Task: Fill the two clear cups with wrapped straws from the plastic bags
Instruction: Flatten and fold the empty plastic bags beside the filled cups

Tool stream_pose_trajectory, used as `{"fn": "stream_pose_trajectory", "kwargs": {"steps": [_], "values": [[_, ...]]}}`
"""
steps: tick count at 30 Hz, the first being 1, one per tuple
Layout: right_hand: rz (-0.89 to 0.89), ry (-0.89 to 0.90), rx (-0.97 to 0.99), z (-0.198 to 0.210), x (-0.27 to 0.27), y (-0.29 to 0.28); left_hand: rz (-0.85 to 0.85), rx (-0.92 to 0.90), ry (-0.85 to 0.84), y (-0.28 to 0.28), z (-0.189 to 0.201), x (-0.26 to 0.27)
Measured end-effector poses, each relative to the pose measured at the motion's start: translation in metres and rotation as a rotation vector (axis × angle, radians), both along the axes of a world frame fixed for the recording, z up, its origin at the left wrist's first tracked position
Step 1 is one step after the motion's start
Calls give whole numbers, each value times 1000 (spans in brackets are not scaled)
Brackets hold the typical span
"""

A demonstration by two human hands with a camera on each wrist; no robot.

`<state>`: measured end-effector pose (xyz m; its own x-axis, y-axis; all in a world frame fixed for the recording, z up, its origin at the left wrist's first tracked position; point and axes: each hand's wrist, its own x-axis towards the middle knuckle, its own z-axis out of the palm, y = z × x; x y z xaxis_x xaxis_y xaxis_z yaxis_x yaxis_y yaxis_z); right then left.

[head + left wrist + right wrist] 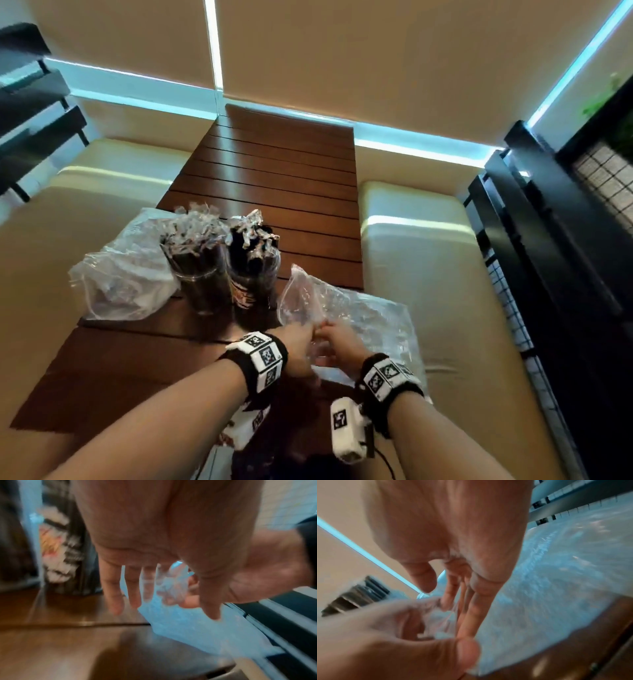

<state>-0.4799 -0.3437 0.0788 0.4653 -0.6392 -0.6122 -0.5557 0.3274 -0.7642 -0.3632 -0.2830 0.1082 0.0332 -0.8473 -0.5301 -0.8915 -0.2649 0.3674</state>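
1. Two clear cups (pixel 198 270) (pixel 253 274) stand side by side on the table (pixel 120 359), wrapped straws (pixel 195 226) upright inside.
2. Two plastic bags: one (pixel 126 274) left of the cups, one (pixel 359 318) right.
3. Left hand (pixel 299 349) and right hand (pixel 337 346) both pinch the right bag.

This looks like a café or restaurant booth: a slatted wooden table (pixel 274 178) runs up the middle of the frame between cream padded benches (pixel 407 240), with drawn roller blinds (pixel 376 61) across the top and cups of wrapped straws (pixel 222 253) at the centre.
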Motion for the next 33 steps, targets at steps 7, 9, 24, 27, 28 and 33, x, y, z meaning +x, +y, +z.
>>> {"fn": "stream_pose_trajectory", "kwargs": {"steps": [7, 9, 24, 27, 28, 33], "values": [[493, 585, -736, 13, -56, -20, 199, -235, -12, -9, -13, 32], [616, 684, -583, -2, -72, -13, 185, -339, -137, -11, -7, 35], [219, 275, -143, -33, 0, -15, -464, -66, -119, 36, -55, -7], [385, 468, -442, -25, -12, -17, -427, -43, -153, 35, -65, 0], [463, 552, -513, -27, -19, -17, -410, -37, -163, 32, -67, 3], [623, 722, -549, -56, -56, 0, -321, -13, -268, 10, -76, 19]]}}
